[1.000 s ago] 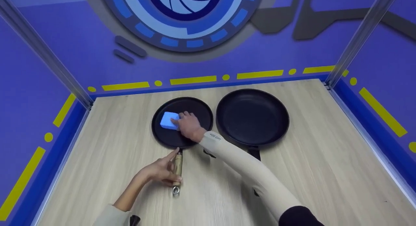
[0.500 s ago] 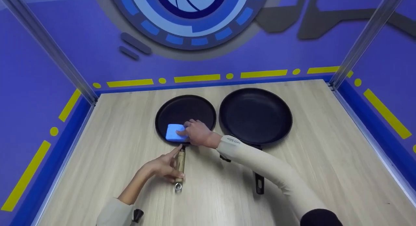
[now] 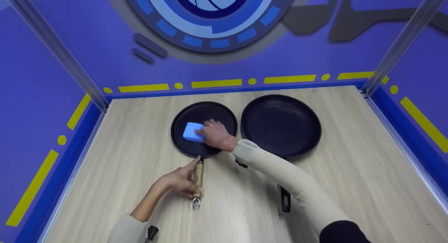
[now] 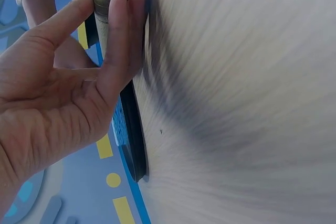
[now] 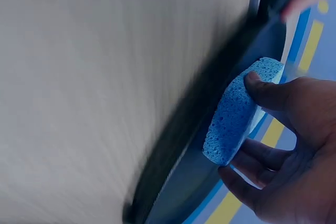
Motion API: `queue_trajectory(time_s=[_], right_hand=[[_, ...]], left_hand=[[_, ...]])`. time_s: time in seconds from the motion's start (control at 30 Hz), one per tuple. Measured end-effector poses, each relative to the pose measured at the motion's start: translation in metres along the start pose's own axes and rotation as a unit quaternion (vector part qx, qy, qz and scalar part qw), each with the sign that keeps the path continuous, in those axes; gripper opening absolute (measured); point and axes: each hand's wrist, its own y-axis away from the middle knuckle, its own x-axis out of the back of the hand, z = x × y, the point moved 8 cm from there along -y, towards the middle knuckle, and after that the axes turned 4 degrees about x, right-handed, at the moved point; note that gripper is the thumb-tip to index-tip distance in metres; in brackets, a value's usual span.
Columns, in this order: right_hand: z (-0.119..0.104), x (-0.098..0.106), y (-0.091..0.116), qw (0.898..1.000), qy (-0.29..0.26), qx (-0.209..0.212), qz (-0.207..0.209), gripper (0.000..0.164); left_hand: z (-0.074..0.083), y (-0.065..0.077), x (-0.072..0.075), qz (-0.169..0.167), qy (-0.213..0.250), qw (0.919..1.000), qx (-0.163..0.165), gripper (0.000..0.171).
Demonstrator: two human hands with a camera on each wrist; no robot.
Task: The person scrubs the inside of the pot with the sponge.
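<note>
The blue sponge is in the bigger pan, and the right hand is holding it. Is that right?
Not quite: the head view shows the blue sponge in the smaller pan, not the bigger pan. The right hand is holding it.

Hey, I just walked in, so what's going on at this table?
A person's right hand pinches a blue sponge within the rim of the smaller black pan. The left hand holds that pan's wooden handle. A larger black pan sits beside it on the table, with neither hand on it, its handle partly hidden by the right sleeve.
</note>
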Motion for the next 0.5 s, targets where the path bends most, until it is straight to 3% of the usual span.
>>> queue_trajectory(time_s=[0.33,0.5], right_hand=[[0.063,-0.005,-0.033,0.991,-0.012,-0.13,-0.004,0.037],[0.069,-0.004,-0.047,0.99,-0.034,-0.133,-0.008,0.037]], left_hand=[[0.003,-0.002,-0.007,-0.013,-0.005,0.9999,-0.004,0.116],[0.005,0.001,0.005,0.0,-0.023,0.9997,-0.007,0.115]])
